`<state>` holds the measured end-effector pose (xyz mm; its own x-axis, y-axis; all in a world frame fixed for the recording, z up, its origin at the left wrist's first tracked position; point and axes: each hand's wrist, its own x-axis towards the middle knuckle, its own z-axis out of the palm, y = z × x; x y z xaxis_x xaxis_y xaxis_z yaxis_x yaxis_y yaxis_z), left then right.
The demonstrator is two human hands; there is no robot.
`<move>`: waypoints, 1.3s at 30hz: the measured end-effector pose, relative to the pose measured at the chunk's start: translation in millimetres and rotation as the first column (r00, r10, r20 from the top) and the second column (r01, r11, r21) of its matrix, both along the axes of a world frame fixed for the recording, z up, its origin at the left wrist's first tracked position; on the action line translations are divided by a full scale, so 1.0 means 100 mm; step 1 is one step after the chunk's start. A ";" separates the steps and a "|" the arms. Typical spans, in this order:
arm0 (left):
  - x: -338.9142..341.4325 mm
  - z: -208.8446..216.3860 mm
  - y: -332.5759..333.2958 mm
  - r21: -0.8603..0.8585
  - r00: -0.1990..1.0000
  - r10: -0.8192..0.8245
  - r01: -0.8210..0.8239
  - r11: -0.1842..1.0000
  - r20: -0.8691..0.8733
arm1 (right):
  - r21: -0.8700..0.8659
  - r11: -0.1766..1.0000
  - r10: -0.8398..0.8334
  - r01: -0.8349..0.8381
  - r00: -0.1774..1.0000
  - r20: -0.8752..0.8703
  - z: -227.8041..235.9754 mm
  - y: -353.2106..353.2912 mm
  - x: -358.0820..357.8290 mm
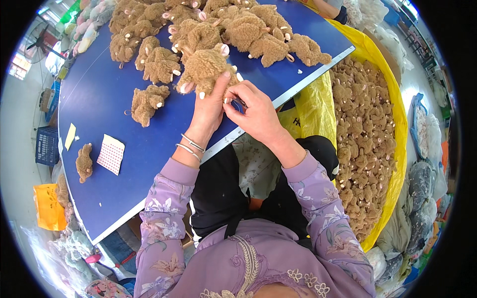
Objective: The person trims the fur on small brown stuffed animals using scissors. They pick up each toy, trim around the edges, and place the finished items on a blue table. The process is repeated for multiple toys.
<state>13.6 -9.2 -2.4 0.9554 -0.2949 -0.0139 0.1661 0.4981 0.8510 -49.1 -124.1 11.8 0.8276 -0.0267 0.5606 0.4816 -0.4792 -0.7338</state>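
Observation:
My left hand (212, 102) is closed around a brown fluffy plush toy (203, 69) with pink-lined ears and white tips, holding it above the near edge of the blue table (189, 124). Close beside it, my right hand (256, 109) is pinched at the toy's right side. Something slim and dark shows below its fingers, too covered to name. Behind the held toy, a heap of similar plush toys (248, 30) covers the table's far side. One more plush toy (148, 104) lies apart, left of my left hand.
To the right, a large yellow bag (397, 129) stands full of brown plush toys (365, 149). A sticker sheet (111, 154) and a small brown piece (84, 162) lie on the table's left. Beyond that edge are a blue crate (47, 145) and orange bag (49, 206). Another person's arm (328, 8) shows at the far right.

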 end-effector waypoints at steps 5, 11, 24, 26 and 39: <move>-0.03 0.02 -0.02 0.027 0.999 0.017 -0.018 0.999 0.031 | 0.157 0.987 -0.022 0.035 0.996 -0.084 -0.03 0.06 0.01; 0.02 -0.04 0.01 0.084 0.983 0.166 -0.172 0.982 0.073 | 0.330 0.940 -0.005 0.086 0.971 -0.238 0.00 0.10 0.00; -0.09 0.23 0.12 0.305 0.940 -0.342 0.321 0.897 0.018 | 0.626 0.769 0.117 0.130 0.934 -0.337 0.19 -0.58 0.09; -0.16 0.25 0.07 0.379 0.933 -0.359 0.331 0.864 0.003 | 0.698 0.712 0.249 0.077 0.902 -0.353 0.20 -0.63 0.08; -0.20 0.25 -0.01 0.349 0.984 -0.160 0.122 0.929 0.083 | 0.694 0.708 0.255 0.131 0.869 -0.424 0.08 -0.63 0.12</move>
